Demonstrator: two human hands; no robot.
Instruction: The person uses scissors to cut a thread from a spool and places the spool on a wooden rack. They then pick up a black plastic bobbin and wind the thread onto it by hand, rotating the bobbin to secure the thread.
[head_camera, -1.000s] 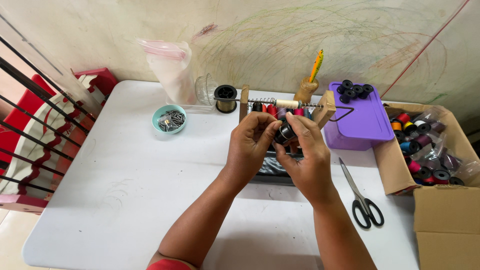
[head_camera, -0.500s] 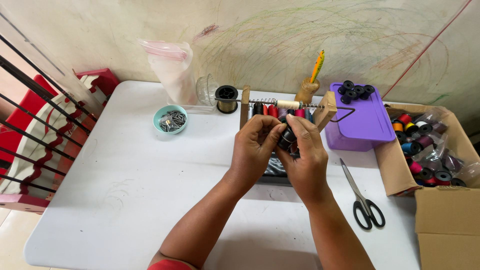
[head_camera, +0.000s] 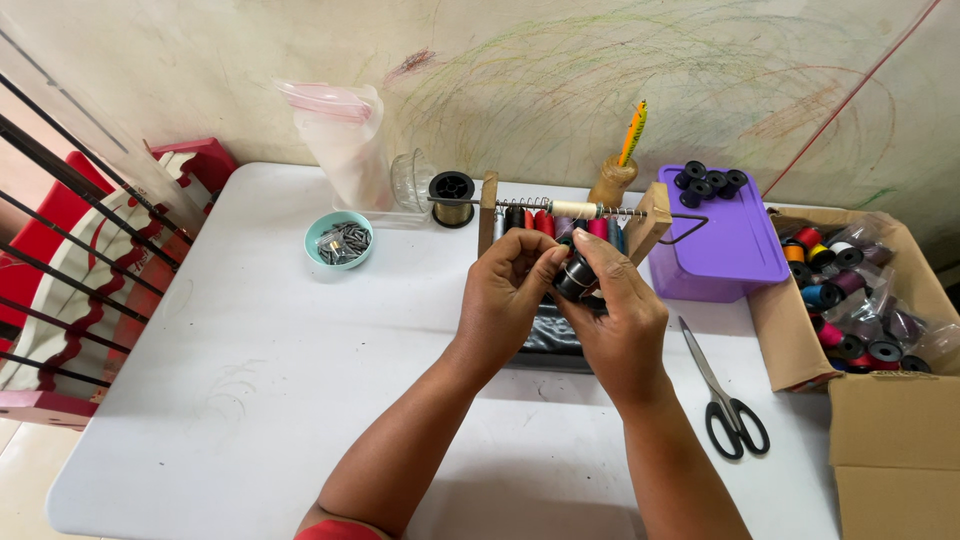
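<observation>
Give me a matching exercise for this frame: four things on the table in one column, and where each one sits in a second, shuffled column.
Things:
1. small black spool
2. scissors
3. teal bowl
4. loose black spools

Places:
A. on the lid of the purple box
B. flat on the table, right of the right hand
C. held between the left hand and the right hand
D. near the clear plastic bag, holding small grey metal pieces

Pairs: 1-C, 2-B, 3-D, 4-A

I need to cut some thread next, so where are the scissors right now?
In the head view the black-handled scissors lie flat on the white table, to the right of the right hand, between it and the cardboard box.
</observation>
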